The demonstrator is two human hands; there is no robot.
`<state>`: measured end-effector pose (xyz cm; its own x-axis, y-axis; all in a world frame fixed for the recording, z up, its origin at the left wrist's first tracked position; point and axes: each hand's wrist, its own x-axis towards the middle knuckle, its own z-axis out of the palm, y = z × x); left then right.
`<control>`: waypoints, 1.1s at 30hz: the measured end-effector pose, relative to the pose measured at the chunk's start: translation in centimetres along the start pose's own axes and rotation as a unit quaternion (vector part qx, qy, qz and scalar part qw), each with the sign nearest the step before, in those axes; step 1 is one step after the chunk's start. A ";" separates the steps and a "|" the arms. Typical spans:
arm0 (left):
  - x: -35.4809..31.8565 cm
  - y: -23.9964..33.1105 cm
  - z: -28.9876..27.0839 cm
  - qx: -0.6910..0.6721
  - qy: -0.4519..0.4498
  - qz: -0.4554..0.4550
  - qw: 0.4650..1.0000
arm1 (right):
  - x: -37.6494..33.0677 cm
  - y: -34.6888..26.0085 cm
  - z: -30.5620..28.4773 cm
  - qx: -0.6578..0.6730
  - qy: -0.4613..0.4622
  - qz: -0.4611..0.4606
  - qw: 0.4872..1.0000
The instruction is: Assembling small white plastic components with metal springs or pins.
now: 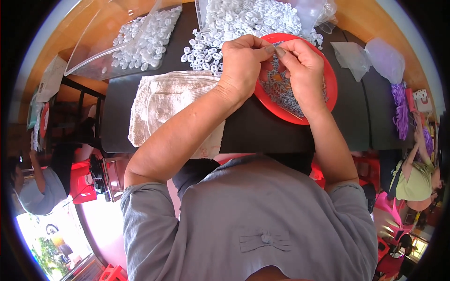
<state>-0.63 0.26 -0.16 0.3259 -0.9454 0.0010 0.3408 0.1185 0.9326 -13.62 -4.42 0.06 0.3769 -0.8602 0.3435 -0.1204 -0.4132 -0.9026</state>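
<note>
Over a round red basin (332, 86), my left hand (244, 63) and my right hand (303, 68) meet with thumbs and fingertips pinched together. Whatever lies between the fingertips is too small and hidden to name. Many small grey, pin-like pieces (283, 97) fill the basin, with a few orange bits among them. Beside my left hand, loose white oval plastic pieces with holes (201, 55) are scattered on the dark table (267, 138). They spread from a big heap of the same pieces (253, 16) at the back.
A folded cream cloth (171, 100) lies under my left forearm. At the back left, a clear plastic bag (96, 47) holds more white pieces. Empty-looking clear bags (354, 58) lie at the right, near purple strands (400, 110). Other people sit at both sides.
</note>
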 end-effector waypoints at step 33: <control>0.5 -1.5 -0.1 0.101 -0.015 0.033 0.994 | 0.3 0.7 -0.9 0.002 -0.055 0.031 0.998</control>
<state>-0.89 -0.37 -1.55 0.3135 -0.9468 0.0728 0.1351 0.1204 0.9835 -14.36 -5.24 -0.19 0.4676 -0.8460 0.2561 -0.1437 -0.3586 -0.9224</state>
